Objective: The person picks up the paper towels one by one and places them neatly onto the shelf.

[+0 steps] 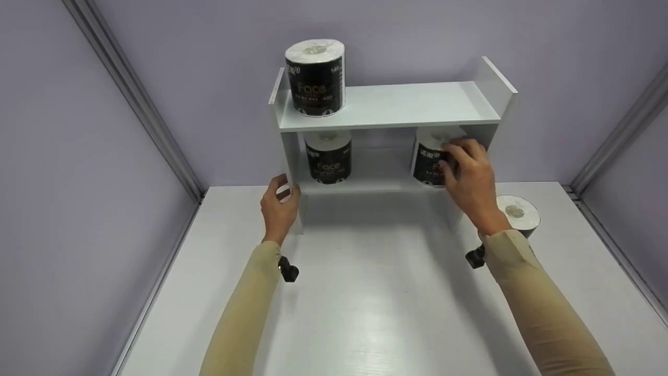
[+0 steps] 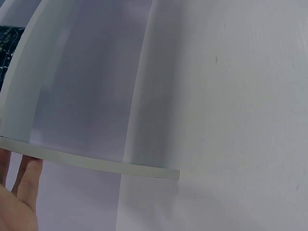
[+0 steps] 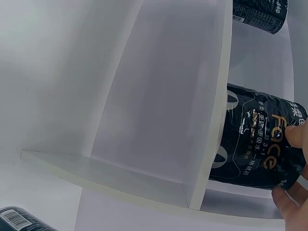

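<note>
A toilet paper roll (image 1: 429, 162) in a black "Face" wrapper stands at the right end of the white shelf's middle board (image 1: 383, 169). My right hand (image 1: 472, 177) holds this roll, with the thumb on its front and the fingers over its right side. In the right wrist view, the roll (image 3: 255, 139) sits against the board, and the hand (image 3: 294, 192) is partly cut off. My left hand (image 1: 279, 209) touches the outside of the shelf's left side panel (image 1: 293, 162). The left wrist view shows its fingertips (image 2: 31, 166) against that panel.
One wrapped roll (image 1: 315, 83) stands on the top board's left end, another (image 1: 329, 162) directly below on the middle board. A further roll (image 1: 518, 211) stands on the white table (image 1: 365, 303), right of the shelf, partly behind my right wrist. Grey walls (image 1: 407, 36) enclose the table.
</note>
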The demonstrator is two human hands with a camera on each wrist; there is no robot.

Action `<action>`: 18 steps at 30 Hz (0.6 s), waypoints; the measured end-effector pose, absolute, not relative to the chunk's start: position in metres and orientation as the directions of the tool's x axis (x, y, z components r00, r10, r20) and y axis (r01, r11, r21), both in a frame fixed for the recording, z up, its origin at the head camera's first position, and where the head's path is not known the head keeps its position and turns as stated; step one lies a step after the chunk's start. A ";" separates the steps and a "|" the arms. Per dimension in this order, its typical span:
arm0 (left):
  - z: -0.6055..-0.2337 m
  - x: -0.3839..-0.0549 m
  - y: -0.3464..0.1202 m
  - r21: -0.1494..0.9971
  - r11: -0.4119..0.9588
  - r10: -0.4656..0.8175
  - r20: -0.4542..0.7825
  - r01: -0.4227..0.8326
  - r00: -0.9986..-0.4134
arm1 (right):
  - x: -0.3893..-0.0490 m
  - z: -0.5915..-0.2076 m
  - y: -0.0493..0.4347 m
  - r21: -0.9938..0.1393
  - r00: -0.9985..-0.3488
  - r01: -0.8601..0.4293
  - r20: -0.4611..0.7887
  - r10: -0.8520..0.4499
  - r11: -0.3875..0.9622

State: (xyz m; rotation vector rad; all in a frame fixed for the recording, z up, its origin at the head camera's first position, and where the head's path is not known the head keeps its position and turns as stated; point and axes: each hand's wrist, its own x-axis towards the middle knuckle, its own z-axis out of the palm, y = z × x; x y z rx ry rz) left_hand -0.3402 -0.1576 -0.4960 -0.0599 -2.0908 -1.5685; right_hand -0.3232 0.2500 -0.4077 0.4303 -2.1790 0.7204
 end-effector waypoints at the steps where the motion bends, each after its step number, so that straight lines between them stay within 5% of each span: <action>1: -0.496 -0.341 -0.158 0.882 0.328 -0.269 0.430 0.338 -0.862 | -0.324 -0.408 0.250 -0.358 -0.637 -0.512 0.768 -0.064 0.781; 18: -0.496 -0.338 -0.157 0.879 0.325 -0.246 0.436 0.350 -0.866 | -0.332 -0.405 0.248 -0.382 -0.666 -0.483 0.745 -0.047 0.788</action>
